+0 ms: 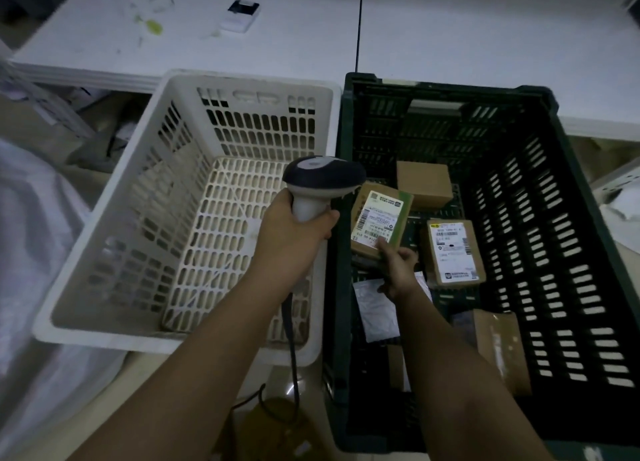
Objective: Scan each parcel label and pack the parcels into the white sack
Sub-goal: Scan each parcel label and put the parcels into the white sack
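Note:
My left hand [294,228] grips the white handle of a barcode scanner [322,178], whose dark head points right at a small cardboard parcel [381,221]. My right hand [398,266] holds that parcel by its near edge, label up, above the left side of the dark green crate [519,97]. In the crate lie several other parcels: a labelled box [453,253], a plain box [424,183], a white poly mailer [375,308] and a taped box [498,343]. The white sack [31,253] shows at the left edge.
A white slatted basket [242,90] stands left of the crate with nothing in it. The scanner's cable [294,356] hangs down between the two. Behind them a white table [450,28] carries a small white device [240,15].

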